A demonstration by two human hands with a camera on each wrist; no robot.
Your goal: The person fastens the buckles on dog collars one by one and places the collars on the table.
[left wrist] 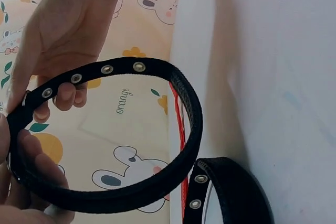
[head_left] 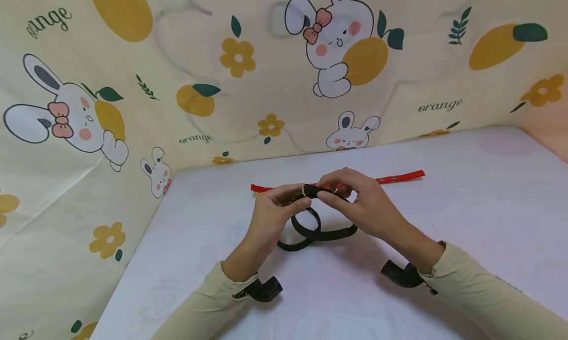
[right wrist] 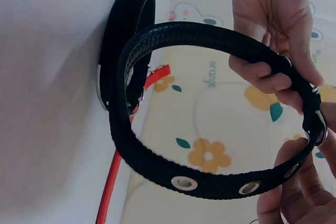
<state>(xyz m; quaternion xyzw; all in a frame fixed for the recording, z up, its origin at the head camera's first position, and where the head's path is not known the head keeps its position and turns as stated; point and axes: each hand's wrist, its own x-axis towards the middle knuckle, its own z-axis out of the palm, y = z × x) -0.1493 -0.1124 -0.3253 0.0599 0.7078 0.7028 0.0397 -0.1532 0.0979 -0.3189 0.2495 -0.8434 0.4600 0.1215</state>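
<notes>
A black collar (head_left: 330,235) with metal eyelets is closed into a loop and raised off the table between both hands. My left hand (head_left: 271,214) pinches it by the buckle end. From the other side my right hand (head_left: 368,202) pinches the band near the same buckle. In the right wrist view the metal buckle (right wrist: 322,132) sits between the two hands, with the eyelet strap running through it. A row of eyelets shows along the collar (left wrist: 195,129) in the left wrist view. The fingertips partly cover the buckle area.
Below the raised loop, a second black collar (left wrist: 239,187) with eyelets rests on the white table (head_left: 199,241). A red strap (head_left: 401,176) with eyelets lies behind the hands. Patterned cloth (head_left: 248,103) rises at the table's back and left.
</notes>
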